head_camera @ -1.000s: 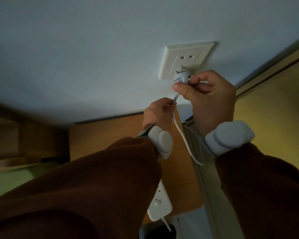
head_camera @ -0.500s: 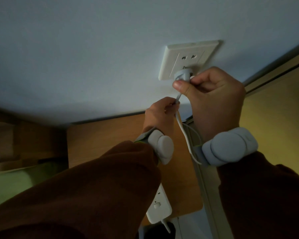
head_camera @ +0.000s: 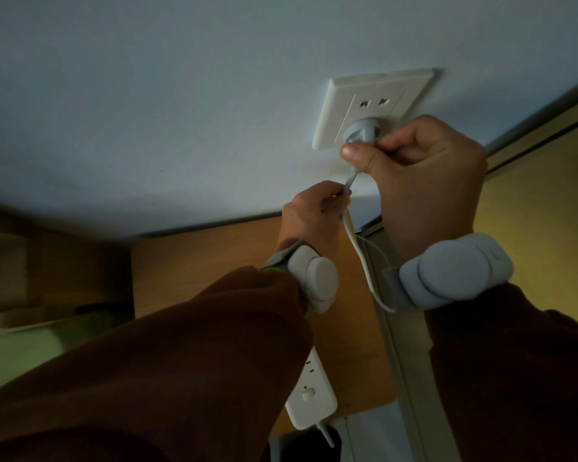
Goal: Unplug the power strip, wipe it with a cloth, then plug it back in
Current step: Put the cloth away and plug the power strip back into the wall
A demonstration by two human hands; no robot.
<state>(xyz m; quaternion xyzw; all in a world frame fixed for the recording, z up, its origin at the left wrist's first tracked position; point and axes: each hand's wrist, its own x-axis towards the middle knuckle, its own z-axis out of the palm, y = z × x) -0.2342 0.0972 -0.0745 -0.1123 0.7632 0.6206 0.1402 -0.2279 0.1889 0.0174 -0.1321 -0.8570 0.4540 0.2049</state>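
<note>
Wall socket [head_camera: 374, 108], white plate on a pale wall; upper pair of slots bare, lower position taken by the plug [head_camera: 362, 132], which sits against the plate face, though whether it is fully seated cannot be told; right hand [head_camera: 424, 181] pinches the plug between thumb and curled fingers, a grip judged fit for pushing straight in or pulling straight out; which of the two is in hand the view alone does not settle; cord [head_camera: 364, 258], white, runs down from the plug, passes through the left hand [head_camera: 311, 215], then hangs in a loose loop between the wrists; the left hand's fingers are curled round the cord just below the plug, likely to take its weight so the plug is not dragged sideways; power strip [head_camera: 311, 398], white, switch and slots facing up, lies low in view on a wooden surface [head_camera: 214, 261], half hidden by the left sleeve [head_camera: 181, 361], well apart from the socket; its own slots, so far as visible, hold nothing; grey bands [head_camera: 454, 271] on both wrists; no cloth in view; a green surface [head_camera: 17, 355] at lower left, unidentified.
</note>
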